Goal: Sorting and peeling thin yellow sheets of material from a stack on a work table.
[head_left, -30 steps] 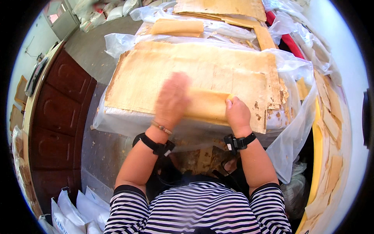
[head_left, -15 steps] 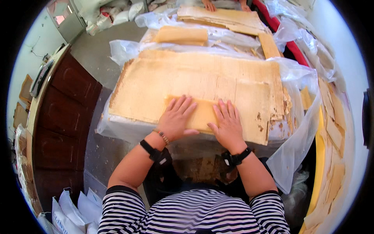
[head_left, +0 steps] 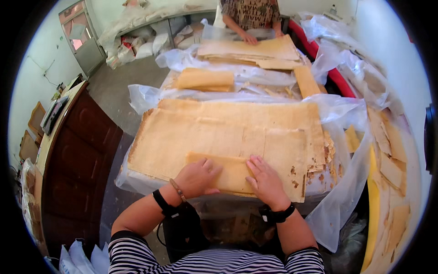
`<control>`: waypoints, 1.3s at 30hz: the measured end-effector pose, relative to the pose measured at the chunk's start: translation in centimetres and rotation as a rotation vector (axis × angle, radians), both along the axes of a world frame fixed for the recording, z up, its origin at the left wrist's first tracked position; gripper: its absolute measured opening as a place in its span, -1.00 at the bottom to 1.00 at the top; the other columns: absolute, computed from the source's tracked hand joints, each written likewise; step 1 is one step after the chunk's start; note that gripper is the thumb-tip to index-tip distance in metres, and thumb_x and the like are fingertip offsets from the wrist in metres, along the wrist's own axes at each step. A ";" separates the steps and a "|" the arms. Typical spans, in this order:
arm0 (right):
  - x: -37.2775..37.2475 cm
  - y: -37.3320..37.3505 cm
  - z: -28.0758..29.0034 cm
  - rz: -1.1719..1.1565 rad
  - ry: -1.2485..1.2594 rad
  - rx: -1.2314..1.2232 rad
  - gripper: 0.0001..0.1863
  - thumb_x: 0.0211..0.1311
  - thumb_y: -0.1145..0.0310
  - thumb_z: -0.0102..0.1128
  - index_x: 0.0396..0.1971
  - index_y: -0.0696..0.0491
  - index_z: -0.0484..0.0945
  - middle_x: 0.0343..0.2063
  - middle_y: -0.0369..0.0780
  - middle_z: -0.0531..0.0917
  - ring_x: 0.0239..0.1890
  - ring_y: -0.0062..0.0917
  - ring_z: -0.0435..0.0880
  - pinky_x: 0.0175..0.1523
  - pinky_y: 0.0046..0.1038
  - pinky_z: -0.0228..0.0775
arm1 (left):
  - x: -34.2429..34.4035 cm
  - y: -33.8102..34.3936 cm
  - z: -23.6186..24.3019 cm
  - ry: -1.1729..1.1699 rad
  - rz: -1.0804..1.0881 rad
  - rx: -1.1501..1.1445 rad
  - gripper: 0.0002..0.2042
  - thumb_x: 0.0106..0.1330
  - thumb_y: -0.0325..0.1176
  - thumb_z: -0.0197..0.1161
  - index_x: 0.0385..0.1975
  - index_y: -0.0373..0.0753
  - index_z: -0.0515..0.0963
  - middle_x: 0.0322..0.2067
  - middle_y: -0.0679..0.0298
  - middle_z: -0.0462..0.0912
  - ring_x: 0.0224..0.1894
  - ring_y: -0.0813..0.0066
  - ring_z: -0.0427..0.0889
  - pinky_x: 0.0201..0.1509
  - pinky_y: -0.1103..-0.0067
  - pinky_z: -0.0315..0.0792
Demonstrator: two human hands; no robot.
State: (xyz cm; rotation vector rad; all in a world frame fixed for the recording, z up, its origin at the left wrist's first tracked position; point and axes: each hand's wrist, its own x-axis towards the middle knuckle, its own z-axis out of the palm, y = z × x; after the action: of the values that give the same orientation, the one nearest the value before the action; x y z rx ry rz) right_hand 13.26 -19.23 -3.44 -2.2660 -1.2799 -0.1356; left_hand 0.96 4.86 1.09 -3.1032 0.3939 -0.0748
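Observation:
A folded yellowish sheet point(head_left: 233, 170) lies near the front edge of a broad stack of thin tan sheets point(head_left: 205, 123), whose right edges are ragged and flaking. My left hand point(head_left: 197, 177) presses on the folded sheet's left part, fingers bent and thumb held apart, gripping nothing that I can see. On its right end rests my right hand point(head_left: 268, 181), with the fingers stretched out toward the far side. The sheet's left end is partly covered by my left hand.
Clear plastic film point(head_left: 340, 201) hangs at the table's right. Farther back sit a folded sheet bundle point(head_left: 205, 80) and another sheet stack point(head_left: 255, 48), where a co-worker's hand point(head_left: 248, 38) rests. A dark wooden cabinet point(head_left: 80, 160) stands left; loose sheet pieces point(head_left: 391, 171) lie along the right.
The view has tilted up, so the table sits lower and more of the co-worker shows. My left hand's fingers, flat before, are now bent. My right hand still lies on the folded sheet.

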 end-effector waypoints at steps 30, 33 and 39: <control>4.4 -1.6 1.1 -0.086 0.873 0.468 -0.62 0.29 0.47 0.14 0.11 0.12 0.53 0.06 -0.13 0.62 0.11 -0.43 0.57 0.19 -0.46 0.36 | 26.7 20.2 0.2 -0.243 0.567 0.207 -0.43 0.23 -0.56 0.07 0.26 0.11 0.36 0.31 0.25 0.34 0.32 0.26 0.34 0.30 0.24 0.32; 4.3 -1.9 1.7 -0.091 0.795 0.377 -0.62 0.32 0.50 0.06 0.13 0.13 0.51 0.08 -0.20 0.61 0.15 -0.51 0.53 0.23 -0.47 0.33 | 28.6 20.3 -1.5 -0.024 0.675 0.050 -0.26 0.15 -0.62 0.06 0.38 0.11 0.14 0.44 0.24 0.08 0.43 0.17 0.18 0.42 0.27 0.22; 5.0 -3.1 0.7 -0.167 0.921 0.559 -0.65 0.39 0.37 0.06 0.11 0.17 0.51 0.00 -0.16 0.65 0.08 -0.46 0.60 0.22 -0.44 0.36 | 24.8 16.6 2.1 -0.399 0.405 -0.035 -0.41 0.20 -0.53 0.15 0.30 -0.11 0.28 0.29 0.11 0.36 0.27 0.03 0.37 0.31 0.31 0.34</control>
State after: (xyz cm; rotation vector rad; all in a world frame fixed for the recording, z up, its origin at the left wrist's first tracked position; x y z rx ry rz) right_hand 18.23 -22.34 -2.74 -1.6028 -0.4746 0.4030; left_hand 25.73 21.42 3.16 -3.0196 -0.2451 -0.6801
